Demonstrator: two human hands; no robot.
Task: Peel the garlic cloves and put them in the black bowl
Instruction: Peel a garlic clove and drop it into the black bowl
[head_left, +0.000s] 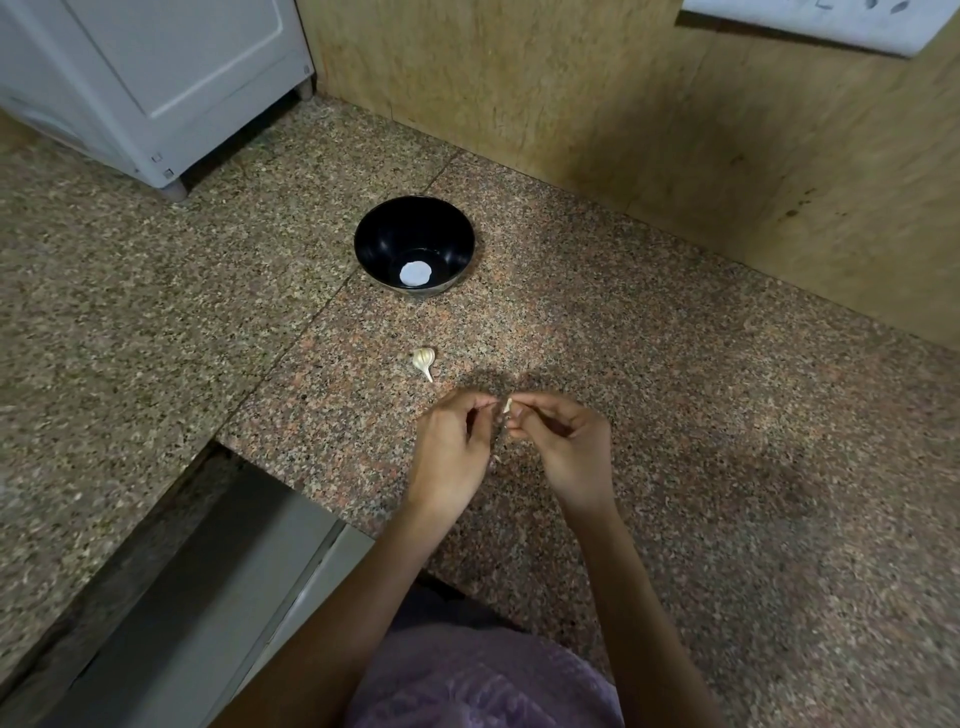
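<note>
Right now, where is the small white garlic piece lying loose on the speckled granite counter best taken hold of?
Probably by its rounded body, pinched from above across its width. The small white garlic piece lies flat on the granite counter; its thin stalk, pointing towards the person, looks too slight to grip.

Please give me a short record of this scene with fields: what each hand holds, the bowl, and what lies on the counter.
left hand: pinches the garlic clove above the counter
right hand: pinches the same clove from the other side
black bowl: upright, no cloves inside, a white round spot at its bottom
garlic bulb: lies on the counter between bowl and hands, untouched
</note>
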